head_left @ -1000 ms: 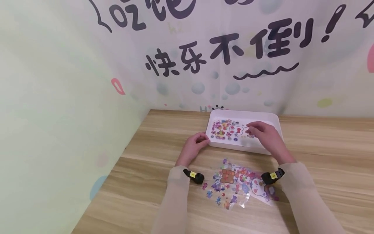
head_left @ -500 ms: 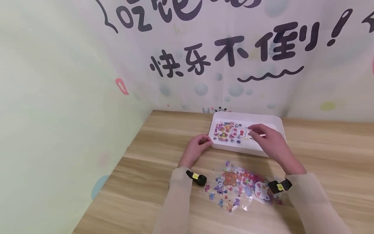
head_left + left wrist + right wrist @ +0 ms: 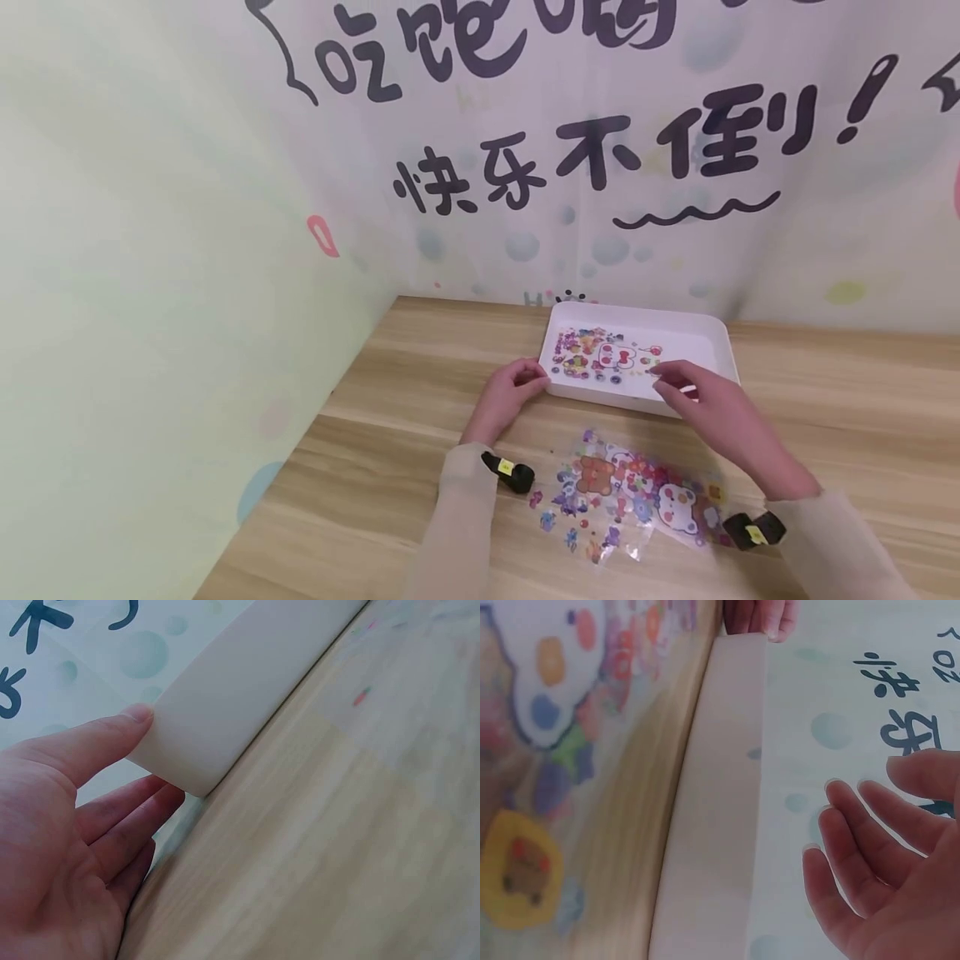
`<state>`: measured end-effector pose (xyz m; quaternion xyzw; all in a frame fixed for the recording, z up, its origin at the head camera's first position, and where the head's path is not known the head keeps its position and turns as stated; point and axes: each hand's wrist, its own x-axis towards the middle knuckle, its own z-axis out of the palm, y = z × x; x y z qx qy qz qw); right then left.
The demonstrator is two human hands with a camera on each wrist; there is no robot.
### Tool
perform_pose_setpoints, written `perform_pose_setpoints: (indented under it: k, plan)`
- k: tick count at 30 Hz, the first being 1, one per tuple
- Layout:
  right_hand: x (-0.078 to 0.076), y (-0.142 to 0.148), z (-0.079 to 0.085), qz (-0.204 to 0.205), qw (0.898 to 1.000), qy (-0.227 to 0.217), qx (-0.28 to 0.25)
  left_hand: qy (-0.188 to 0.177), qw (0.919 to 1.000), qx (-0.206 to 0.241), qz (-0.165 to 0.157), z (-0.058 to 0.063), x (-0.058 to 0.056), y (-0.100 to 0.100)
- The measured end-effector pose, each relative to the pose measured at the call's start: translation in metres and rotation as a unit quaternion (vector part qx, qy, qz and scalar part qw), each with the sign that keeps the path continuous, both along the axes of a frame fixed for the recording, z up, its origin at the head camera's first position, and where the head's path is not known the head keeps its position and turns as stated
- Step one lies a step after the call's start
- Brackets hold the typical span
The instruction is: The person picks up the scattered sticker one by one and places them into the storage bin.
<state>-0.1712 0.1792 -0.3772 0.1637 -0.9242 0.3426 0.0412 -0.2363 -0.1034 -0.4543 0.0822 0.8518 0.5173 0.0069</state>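
A shallow white tray [image 3: 611, 400] stands at the back of the wooden table. My left hand [image 3: 512, 393] grips its near left corner, thumb [image 3: 135, 720] on the rim and fingers against the outer side. Inside the tray lie many small colourful stickers [image 3: 576, 343], heaped toward the left, beside a white character face with a red bow [image 3: 617, 357]. Over the tray's near right part hovers my right hand [image 3: 708, 408]. Its fingers are loosely bent and apart from the thumb, with nothing visible between them in the right wrist view.
Nearer to me, clear sticker sheets lie overlapping on the table [image 3: 360, 483]. One bears a brown bear [image 3: 595, 475], another a white bear face [image 3: 677, 508]. A printed curtain [image 3: 480, 258] hangs right behind the tray, and a pale wall [image 3: 150, 292] bounds the left.
My right hand has drawn back slightly to the right and toward me, uncovering red stickers in the tray. My left hand keeps its grip on the corner. The head view has shifted.
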Motion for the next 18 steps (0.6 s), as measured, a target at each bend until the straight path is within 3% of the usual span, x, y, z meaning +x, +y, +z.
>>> perform_pose_setpoints:
  k: [12,18]
  plan:
    - [0.018,0.001,-0.014,0.015,1.0,0.007,0.014,0.005,1.0,0.002,0.006,-0.003,0.001,-0.003]
    - [0.027,0.007,-0.014,0.066,0.996,-0.024,0.045,0.003,1.0,0.004,0.005,-0.002,0.002,-0.002]
